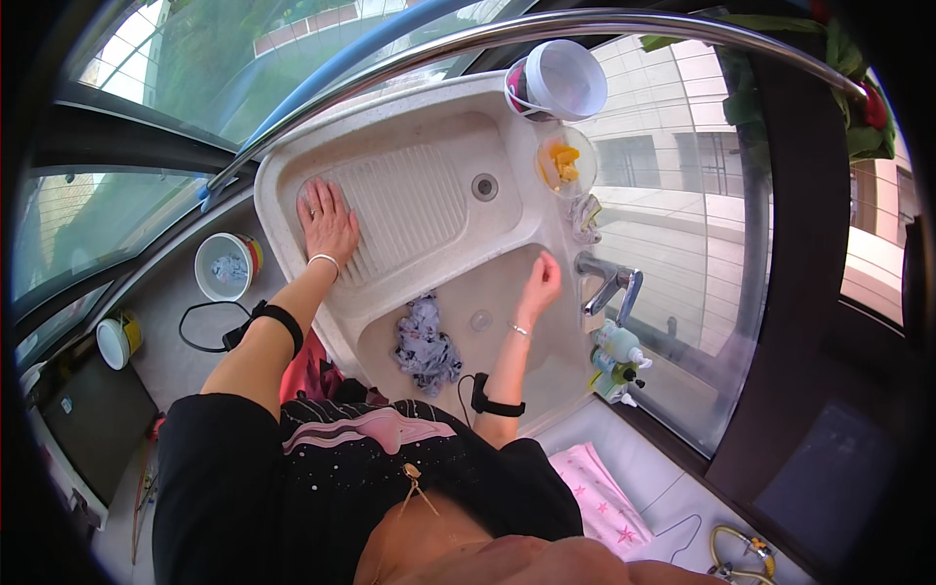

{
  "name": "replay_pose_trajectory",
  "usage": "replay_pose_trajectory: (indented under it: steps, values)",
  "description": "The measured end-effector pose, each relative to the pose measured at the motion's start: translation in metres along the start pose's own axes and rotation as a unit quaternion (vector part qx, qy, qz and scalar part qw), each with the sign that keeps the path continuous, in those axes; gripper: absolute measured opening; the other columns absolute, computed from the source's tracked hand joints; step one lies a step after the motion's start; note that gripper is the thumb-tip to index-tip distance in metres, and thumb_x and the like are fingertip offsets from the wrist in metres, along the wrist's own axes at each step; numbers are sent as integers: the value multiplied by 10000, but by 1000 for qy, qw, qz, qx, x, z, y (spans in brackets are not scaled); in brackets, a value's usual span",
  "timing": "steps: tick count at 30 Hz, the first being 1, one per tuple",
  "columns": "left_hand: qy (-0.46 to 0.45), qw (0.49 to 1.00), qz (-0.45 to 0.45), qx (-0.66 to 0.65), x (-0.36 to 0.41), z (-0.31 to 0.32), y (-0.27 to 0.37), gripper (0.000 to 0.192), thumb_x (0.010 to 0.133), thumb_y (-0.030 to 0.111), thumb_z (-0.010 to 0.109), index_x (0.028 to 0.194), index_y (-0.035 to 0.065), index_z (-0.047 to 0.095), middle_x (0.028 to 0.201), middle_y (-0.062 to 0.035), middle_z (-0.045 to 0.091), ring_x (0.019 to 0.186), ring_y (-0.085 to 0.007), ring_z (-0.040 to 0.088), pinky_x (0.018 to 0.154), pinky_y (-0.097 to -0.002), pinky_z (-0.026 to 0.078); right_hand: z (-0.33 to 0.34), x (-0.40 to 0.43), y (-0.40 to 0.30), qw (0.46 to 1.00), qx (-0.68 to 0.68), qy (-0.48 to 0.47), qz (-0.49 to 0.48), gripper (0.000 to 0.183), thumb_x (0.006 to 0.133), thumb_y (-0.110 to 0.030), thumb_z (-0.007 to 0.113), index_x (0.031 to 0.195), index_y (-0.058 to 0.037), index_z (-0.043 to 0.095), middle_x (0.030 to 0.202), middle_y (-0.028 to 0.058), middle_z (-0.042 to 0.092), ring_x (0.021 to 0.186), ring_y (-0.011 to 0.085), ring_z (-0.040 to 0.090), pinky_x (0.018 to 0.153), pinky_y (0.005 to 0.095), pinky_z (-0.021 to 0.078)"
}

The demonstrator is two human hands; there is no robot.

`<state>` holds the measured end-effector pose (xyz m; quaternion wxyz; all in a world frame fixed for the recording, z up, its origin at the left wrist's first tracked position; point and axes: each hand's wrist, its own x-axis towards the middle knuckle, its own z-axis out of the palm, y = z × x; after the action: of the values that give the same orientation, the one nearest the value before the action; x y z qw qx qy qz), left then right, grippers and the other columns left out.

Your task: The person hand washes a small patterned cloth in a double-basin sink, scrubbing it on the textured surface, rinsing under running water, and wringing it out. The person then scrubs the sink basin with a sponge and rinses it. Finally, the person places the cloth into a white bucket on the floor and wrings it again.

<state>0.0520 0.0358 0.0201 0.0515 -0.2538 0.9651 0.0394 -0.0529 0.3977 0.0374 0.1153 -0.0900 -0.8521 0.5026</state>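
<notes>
My left hand (328, 225) lies flat, palm down, at the left end of the ridged washboard (398, 212) moulded into the pale stone-look laundry sink. Nothing shows beneath it. Over the lower basin (523, 365), my right hand (540, 287) is raised with its fingers curled together, and no object shows in it. To its left, a wet, crumpled grey-blue patterned cloth (428, 347) rests on the basin floor, beside the basin's round drain (480, 320). A chrome faucet (608, 281) stands on the right ledge, close to my right hand.
On the right ledge are a white bucket (569, 79), a bowl with yellow pieces (563, 164), a crumpled rag (585, 219) and several pump bottles (618, 347). A chrome rail (468, 36) crosses behind the sink. Left, another bucket (223, 267) holds cloth. A pink-starred towel (603, 501) lies lower right.
</notes>
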Motion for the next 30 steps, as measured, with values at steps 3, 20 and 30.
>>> replay_pose_trajectory:
  steps: [3, 20, 30]
  values:
    - [10, 1000, -3, 5, 1, 0, -1, 682, 902, 348, 475, 1424, -54, 300, 1503, -242, 250, 1417, -390, 183, 1137, -540, 130, -6, -108, 72, 959, -131, -159, 196, 414, 870, -294, 653, 1187, -33, 606, 1062, 156, 636, 898, 249, 604, 793, 366, 486]
    - [37, 927, 305, -217, -55, 11, 49, 672, 818, 72, 551, 1438, 36, 296, 1498, -267, 232, 1357, -433, 286, 1101, -517, 271, -115, -235, 133, 862, 184, -162, 444, 567, 915, -238, 586, 1420, -54, 402, 1373, 163, 478, 1203, 244, 502, 992, 351, 409]
    - [-376, 879, 175, -234, -185, 107, 150, 734, 901, 446, 544, 1493, 121, 255, 1490, -247, 290, 1363, -400, 323, 1098, -401, 317, -42, -249, 145, 952, -125, -67, 271, 316, 822, -282, 698, 1011, -35, 642, 928, 140, 649, 874, 278, 598, 765, 352, 465]
